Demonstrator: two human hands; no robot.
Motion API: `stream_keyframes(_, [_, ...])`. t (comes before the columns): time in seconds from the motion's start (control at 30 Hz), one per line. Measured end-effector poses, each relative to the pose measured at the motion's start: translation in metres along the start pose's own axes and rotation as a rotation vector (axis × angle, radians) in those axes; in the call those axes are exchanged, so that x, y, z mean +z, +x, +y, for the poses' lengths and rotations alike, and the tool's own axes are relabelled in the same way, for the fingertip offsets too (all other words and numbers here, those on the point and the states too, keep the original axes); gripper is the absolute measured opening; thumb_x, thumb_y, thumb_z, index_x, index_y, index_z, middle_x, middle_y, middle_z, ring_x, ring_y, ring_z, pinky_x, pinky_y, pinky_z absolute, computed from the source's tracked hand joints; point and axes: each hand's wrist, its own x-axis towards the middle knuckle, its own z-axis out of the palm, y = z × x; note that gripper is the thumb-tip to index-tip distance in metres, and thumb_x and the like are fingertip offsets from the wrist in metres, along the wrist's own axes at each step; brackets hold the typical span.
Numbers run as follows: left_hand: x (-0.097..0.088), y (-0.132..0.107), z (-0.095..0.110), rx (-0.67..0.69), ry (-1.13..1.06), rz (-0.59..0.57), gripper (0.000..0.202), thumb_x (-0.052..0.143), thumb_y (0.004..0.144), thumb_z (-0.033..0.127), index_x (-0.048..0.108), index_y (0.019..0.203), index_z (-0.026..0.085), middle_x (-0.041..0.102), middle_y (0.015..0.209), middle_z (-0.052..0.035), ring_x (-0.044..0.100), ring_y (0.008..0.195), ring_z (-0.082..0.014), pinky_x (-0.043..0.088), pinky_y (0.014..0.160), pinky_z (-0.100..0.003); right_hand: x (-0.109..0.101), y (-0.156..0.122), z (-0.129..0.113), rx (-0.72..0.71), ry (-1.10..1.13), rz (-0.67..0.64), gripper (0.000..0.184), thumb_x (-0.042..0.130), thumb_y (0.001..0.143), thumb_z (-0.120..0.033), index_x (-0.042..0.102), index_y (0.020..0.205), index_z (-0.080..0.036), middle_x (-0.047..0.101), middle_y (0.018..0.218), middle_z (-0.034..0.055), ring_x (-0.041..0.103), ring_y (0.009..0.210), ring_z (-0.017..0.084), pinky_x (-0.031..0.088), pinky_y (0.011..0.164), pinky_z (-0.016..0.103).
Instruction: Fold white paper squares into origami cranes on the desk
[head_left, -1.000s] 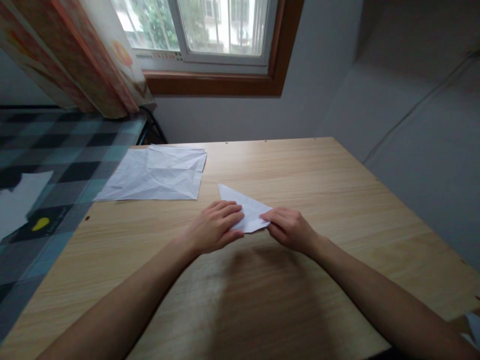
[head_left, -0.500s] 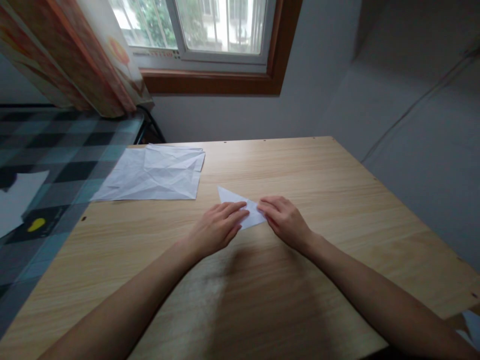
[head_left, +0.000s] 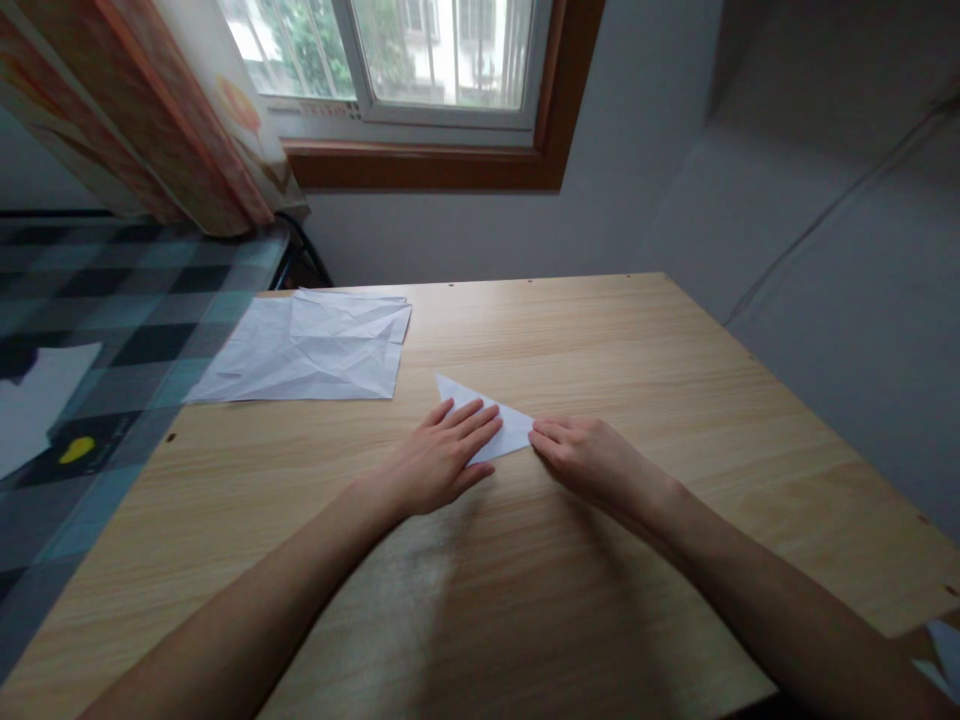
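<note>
A small white paper folded into a triangle (head_left: 504,425) lies on the wooden table (head_left: 675,400) in front of me. My left hand (head_left: 439,458) rests flat on the paper's left part, fingers stretched out and pressing it down. My right hand (head_left: 592,458) lies on the table at the paper's right tip, fingers together and extended, their tips touching the paper's edge. Most of the paper's near part is hidden under my left fingers.
A stack of creased white sheets (head_left: 307,345) lies at the table's back left. A bed with a checked cover (head_left: 90,340) stands along the left, with a curtain (head_left: 150,110) and window (head_left: 420,60) behind. A grey wall runs on the right.
My right hand has slid off the paper to its right tip and flattened. My left hand's fingers have spread flatter over the paper. The paper stays in place.
</note>
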Motion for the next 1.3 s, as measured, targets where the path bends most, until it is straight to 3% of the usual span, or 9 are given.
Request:
stream_keyframes(0.3, [-0.001, -0.001, 0.001, -0.006, -0.039, 0.063, 0.056, 0.045, 0.099, 0.048, 0.045, 0.147, 0.019, 0.047, 0.153, -0.0120, 0.040, 0.145, -0.0299, 0.027, 0.119, -0.053, 0.011, -0.002, 0.017, -0.094, -0.003, 0.302, 0.021, 0.049, 0.097, -0.010, 0.068, 0.092, -0.017, 0.071, 0.077, 0.0057, 0.063, 0.070, 0.016, 0.051, 0.067, 0.028])
stream_keyframes(0.47, [0.002, -0.004, -0.004, 0.069, -0.063, 0.306, 0.035, 0.050, 0.096, 0.031, 0.064, 0.126, 0.020, 0.070, 0.128, -0.0104, 0.061, 0.123, -0.0270, 0.042, 0.108, -0.046, 0.008, -0.005, 0.017, -0.015, 0.081, 0.598, 0.028, 0.051, 0.095, -0.010, 0.063, 0.119, -0.019, 0.072, 0.091, 0.0067, 0.065, 0.080, 0.018, 0.055, 0.074, 0.032])
stream_keyframes(0.6, [-0.008, -0.005, 0.007, -0.004, -0.263, 0.595, 0.024, 0.056, 0.091, 0.023, 0.072, 0.108, 0.018, 0.077, 0.106, -0.0094, 0.070, 0.100, -0.0209, 0.051, 0.091, -0.034, 0.015, -0.004, 0.009, 0.249, 0.407, 0.841, 0.051, 0.063, 0.091, -0.021, 0.049, 0.139, -0.027, 0.068, 0.107, 0.0074, 0.066, 0.094, 0.022, 0.058, 0.081, 0.038])
stream_keyframes(0.77, [-0.028, 0.003, 0.035, -0.490, -0.800, 0.772, 0.032, 0.057, 0.089, 0.037, 0.068, 0.068, 0.015, 0.066, 0.061, -0.0004, 0.058, 0.057, -0.0132, 0.047, 0.057, -0.023, 0.026, 0.013, -0.015, 0.484, 1.136, 0.746, 0.083, 0.081, 0.071, -0.051, 0.044, 0.142, -0.029, 0.058, 0.130, 0.0125, 0.065, 0.107, 0.026, 0.059, 0.086, 0.042])
stream_keyframes(0.83, [-0.029, 0.008, 0.043, -0.577, -1.050, 0.752, 0.037, 0.063, 0.083, 0.044, 0.065, 0.062, 0.015, 0.063, 0.056, -0.0001, 0.058, 0.057, -0.0144, 0.047, 0.054, -0.024, 0.024, 0.021, -0.027, 0.540, 1.387, 0.659, 0.078, 0.081, 0.070, -0.052, 0.049, 0.136, -0.027, 0.063, 0.122, 0.0107, 0.068, 0.096, 0.023, 0.059, 0.078, 0.038])
stream_keyframes(0.9, [-0.026, 0.012, 0.048, -0.587, -1.273, 0.696, 0.038, 0.068, 0.077, 0.049, 0.064, 0.060, 0.015, 0.064, 0.057, -0.0009, 0.061, 0.060, -0.0166, 0.049, 0.057, -0.026, 0.019, 0.027, -0.037, 0.602, 1.539, 0.597, 0.052, 0.077, 0.075, -0.049, 0.061, 0.118, -0.025, 0.070, 0.102, 0.0058, 0.068, 0.084, 0.019, 0.057, 0.072, 0.033])
stream_keyframes(0.97, [-0.019, 0.013, 0.049, -0.573, -1.428, 0.629, 0.038, 0.071, 0.075, 0.049, 0.065, 0.062, 0.014, 0.066, 0.060, -0.0018, 0.064, 0.065, -0.0183, 0.052, 0.062, -0.028, 0.015, 0.030, -0.042, 0.682, 1.571, 0.600, 0.026, 0.074, 0.079, -0.044, 0.067, 0.090, -0.021, 0.067, 0.078, 0.0006, 0.064, 0.069, 0.015, 0.053, 0.064, 0.027])
stream_keyframes(1.03, [-0.013, 0.013, 0.047, -0.579, -1.507, 0.593, 0.036, 0.071, 0.076, 0.048, 0.068, 0.068, 0.014, 0.068, 0.063, -0.0026, 0.065, 0.065, -0.0183, 0.053, 0.064, -0.028, 0.014, 0.029, -0.040, 0.763, 1.553, 0.610, 0.025, 0.074, 0.078, -0.041, 0.063, 0.070, -0.020, 0.059, 0.061, -0.0031, 0.055, 0.055, 0.011, 0.046, 0.053, 0.023])
stream_keyframes(1.3, [-0.004, 0.014, 0.022, -0.673, -1.461, 0.661, 0.034, 0.070, 0.078, 0.045, 0.066, 0.067, 0.013, 0.065, 0.055, -0.0017, 0.059, 0.047, -0.0109, 0.048, 0.051, -0.021, 0.021, 0.027, -0.023, 0.821, 1.509, 0.563, 0.034, 0.075, 0.074, -0.046, 0.057, 0.062, -0.020, 0.057, 0.051, -0.0035, 0.053, 0.045, 0.011, 0.042, 0.046, 0.023])
